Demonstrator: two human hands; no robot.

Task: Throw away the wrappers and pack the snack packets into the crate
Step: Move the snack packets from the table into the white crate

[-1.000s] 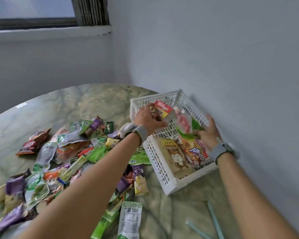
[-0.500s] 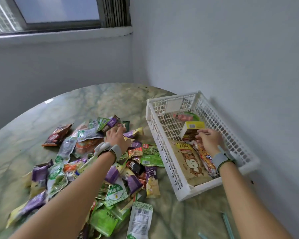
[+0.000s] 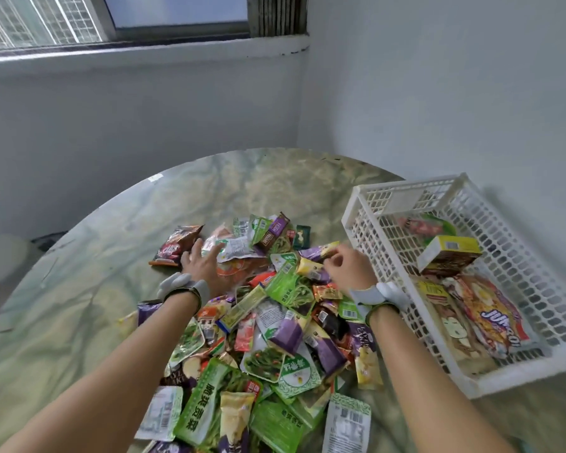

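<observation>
A pile of snack packets (image 3: 268,335) in green, purple and red covers the middle of the round table. My left hand (image 3: 201,263) lies flat with spread fingers on packets at the pile's far left, beside a dark red chips bag (image 3: 174,245). My right hand (image 3: 348,268) is over the pile's far right, its fingers pinching at a small purple and yellow packet (image 3: 319,253). The white lattice crate (image 3: 536,276) stands at the right and holds a yellow-topped box (image 3: 448,253), a Jumbo packet (image 3: 490,315), a tan packet (image 3: 445,318) and a red and green packet (image 3: 425,225).
The greenish marble table (image 3: 95,289) stands in a room corner, with a grey wall right behind the crate and a window (image 3: 111,14) above. A white round object (image 3: 0,256) is off the table's left edge.
My right hand left the yellow-topped box in the crate and moved left onto the pile. My left hand slid farther out over the packets.
</observation>
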